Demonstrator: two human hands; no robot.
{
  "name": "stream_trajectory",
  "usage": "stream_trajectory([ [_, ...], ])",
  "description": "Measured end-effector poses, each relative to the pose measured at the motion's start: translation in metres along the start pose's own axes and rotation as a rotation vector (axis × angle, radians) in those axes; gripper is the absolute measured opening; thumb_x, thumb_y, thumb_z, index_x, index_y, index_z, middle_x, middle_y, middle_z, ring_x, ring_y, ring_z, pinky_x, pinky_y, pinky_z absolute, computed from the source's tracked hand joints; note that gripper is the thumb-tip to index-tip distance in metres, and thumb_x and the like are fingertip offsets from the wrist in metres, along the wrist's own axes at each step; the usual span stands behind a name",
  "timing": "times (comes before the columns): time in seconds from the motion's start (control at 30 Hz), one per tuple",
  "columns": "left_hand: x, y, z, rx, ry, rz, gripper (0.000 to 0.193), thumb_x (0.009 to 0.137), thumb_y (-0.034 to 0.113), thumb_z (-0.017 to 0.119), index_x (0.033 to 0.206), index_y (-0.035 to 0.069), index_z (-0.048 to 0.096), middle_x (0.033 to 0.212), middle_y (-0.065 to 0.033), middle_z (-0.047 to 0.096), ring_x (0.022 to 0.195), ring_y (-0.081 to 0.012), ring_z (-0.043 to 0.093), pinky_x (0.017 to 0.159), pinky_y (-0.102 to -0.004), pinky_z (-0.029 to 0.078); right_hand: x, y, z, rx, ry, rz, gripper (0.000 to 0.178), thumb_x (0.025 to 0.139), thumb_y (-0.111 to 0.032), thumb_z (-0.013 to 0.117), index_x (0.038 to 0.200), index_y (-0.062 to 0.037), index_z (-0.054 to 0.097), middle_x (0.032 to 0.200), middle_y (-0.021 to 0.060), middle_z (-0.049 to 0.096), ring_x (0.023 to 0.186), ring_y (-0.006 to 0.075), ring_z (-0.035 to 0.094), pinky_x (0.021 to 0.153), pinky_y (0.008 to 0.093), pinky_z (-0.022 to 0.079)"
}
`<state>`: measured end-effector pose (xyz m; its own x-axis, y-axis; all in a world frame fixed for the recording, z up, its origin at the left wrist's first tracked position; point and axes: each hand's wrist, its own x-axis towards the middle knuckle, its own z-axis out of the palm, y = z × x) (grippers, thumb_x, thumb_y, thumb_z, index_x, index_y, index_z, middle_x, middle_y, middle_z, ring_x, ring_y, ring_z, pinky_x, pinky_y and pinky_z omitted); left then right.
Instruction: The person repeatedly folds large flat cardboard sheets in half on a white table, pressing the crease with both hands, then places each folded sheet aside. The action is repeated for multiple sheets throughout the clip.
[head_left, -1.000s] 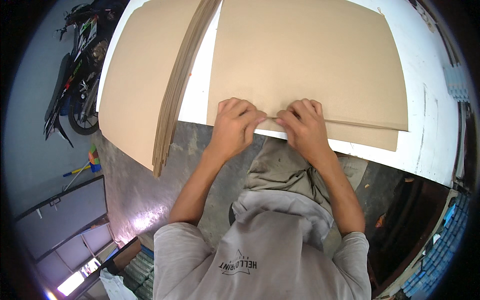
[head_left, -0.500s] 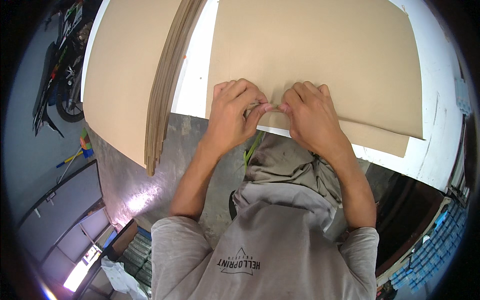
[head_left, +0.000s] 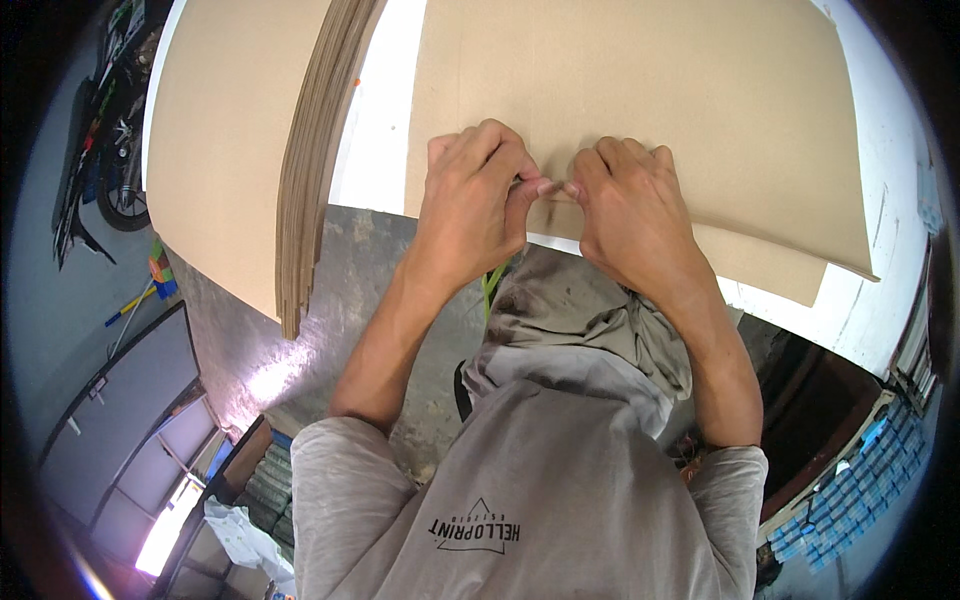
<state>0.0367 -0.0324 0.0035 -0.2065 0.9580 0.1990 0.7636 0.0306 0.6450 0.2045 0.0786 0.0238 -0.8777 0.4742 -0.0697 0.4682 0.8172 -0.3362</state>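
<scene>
left hand (head_left: pixel 475 188), right hand (head_left: pixel 632 200) shifted farther over white table (head_left: pixel 372 160); both pinch smooth brown sheet (head_left: pixel 640 80) tightly by curled edge

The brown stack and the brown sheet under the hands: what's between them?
In the head view, a strip of white tabletop lies between the stack and the sheet, with a tiny orange spot.
</scene>
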Motion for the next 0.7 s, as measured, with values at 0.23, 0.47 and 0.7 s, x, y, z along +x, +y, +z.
stream_trajectory([
  [0.23,-0.003,0.001,-0.002,0.089,-0.051,-0.068,0.024,0.082,0.014,0.087,0.1,0.006,0.071,0.105,-0.0066,0.06,0.102,-0.0282,0.058,0.092,-0.0435,0.038,0.002,-0.005,-0.004,-0.002,-0.025,0.063,0.027,0.077,-0.018,0.084,0.097,-0.005,0.07,0.098,0.012,0.071,0.1,0.0299,0.068,0.086,0.0458,0.045],
  [0.47,-0.002,0.005,-0.008,0.321,0.069,-0.189,0.069,0.079,0.044,0.093,0.131,0.01,0.064,0.145,-0.023,0.046,0.137,-0.0424,0.04,0.106,-0.058,0.03,0.006,-0.001,-0.019,-0.003,-0.015,0.296,0.046,0.085,-0.039,0.087,0.102,0.0017,0.072,0.096,0.0174,0.074,0.102,0.0343,0.069,0.087,0.0497,0.046],
  [0.7,-0.011,-0.022,-0.033,0.385,0.005,-0.299,0.07,0.086,0.048,0.087,0.139,0.011,0.06,0.153,-0.0289,0.041,0.146,-0.047,0.034,0.116,-0.0622,0.024,0.008,0.003,-0.024,0.059,-0.067,0.337,0.054,0.085,-0.047,0.087,0.103,0.002,0.073,0.098,0.0186,0.074,0.102,0.0337,0.069,0.089,0.0499,0.047],
])
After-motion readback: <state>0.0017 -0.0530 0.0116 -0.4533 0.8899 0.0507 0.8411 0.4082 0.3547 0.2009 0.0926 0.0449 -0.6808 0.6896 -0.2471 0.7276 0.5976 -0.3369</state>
